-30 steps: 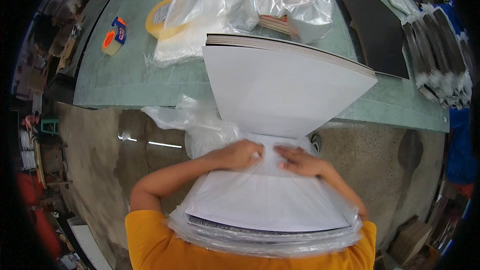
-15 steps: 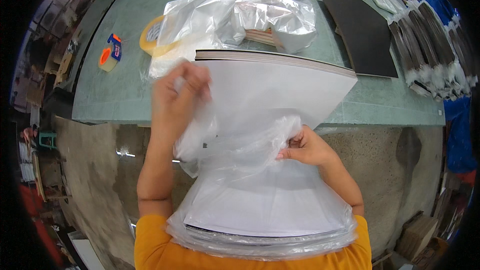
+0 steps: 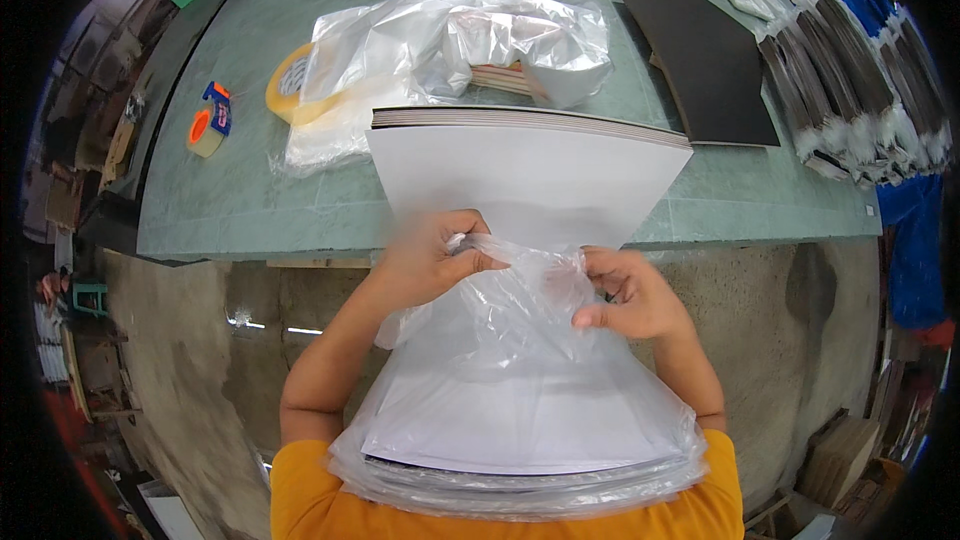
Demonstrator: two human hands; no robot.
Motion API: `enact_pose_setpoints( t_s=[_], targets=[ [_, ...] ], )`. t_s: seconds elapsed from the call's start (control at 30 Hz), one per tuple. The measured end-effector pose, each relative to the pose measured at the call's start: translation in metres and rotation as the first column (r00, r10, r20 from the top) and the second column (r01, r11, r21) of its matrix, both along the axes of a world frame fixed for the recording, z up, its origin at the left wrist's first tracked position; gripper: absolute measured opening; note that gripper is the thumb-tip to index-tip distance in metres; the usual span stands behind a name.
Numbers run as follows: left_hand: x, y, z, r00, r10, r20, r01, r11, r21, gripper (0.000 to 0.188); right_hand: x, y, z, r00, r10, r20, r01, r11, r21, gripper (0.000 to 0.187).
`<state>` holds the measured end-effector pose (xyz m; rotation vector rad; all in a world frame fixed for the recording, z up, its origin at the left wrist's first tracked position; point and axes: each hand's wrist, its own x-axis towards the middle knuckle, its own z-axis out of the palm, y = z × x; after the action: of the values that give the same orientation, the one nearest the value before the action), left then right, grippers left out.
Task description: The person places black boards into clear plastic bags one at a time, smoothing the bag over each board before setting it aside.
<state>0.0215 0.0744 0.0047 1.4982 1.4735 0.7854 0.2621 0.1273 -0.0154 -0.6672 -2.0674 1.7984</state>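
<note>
A stack of white-faced boards [image 3: 530,165] stands tilted against me, its layered far edge over the green table. A clear plastic bag [image 3: 510,325] covers the near part of the stack, its mouth bunched about halfway along. My left hand [image 3: 435,255] pinches the bag's gathered edge between thumb and fingers. At the right of that bunch, my right hand [image 3: 635,295] has its fingers curled round the film, thumb below. The near end of the boards lies inside the bag against my body.
On the green table [image 3: 250,205] lie a tape dispenser [image 3: 210,122], a roll of yellowish tape [image 3: 290,85], crumpled clear plastic bags [image 3: 400,50] and black boards [image 3: 715,70]. Wrapped dark bundles [image 3: 850,80] are stacked at the right. Below the table edge is concrete floor [image 3: 760,340].
My left hand has come down and right, from beside the stack's far left corner to the bunched bag edge. The bag's mouth is drawn together between both hands.
</note>
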Motion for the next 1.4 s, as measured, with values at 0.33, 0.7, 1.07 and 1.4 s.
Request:
enact_pose_setpoints(
  t_s=[0.33,0.7,1.07,1.4],
  targets=[
    [0.023,-0.011,0.035,0.988,-0.152,0.000,0.147,0.959,0.242,0.016,-0.028,-0.010,0.026,0.910,-0.407,-0.077,0.345,0.848,-0.402,0.030],
    [-0.081,-0.023,0.013,0.798,0.576,-0.175,-0.497,0.795,0.348,0.006,-0.008,0.000,0.007,0.889,-0.294,-0.352,0.063,0.838,-0.543,0.035],
    [0.027,-0.022,0.046,0.973,-0.225,0.049,0.206,0.944,0.256,0.023,-0.035,-0.004,0.042,0.889,-0.361,-0.282,0.368,0.929,-0.030,0.034],
    [-0.003,-0.017,0.054,0.801,-0.439,0.407,0.452,0.889,0.071,0.029,-0.020,-0.005,0.033,0.797,0.277,-0.536,-0.500,0.801,-0.329,0.039]
  ],
)
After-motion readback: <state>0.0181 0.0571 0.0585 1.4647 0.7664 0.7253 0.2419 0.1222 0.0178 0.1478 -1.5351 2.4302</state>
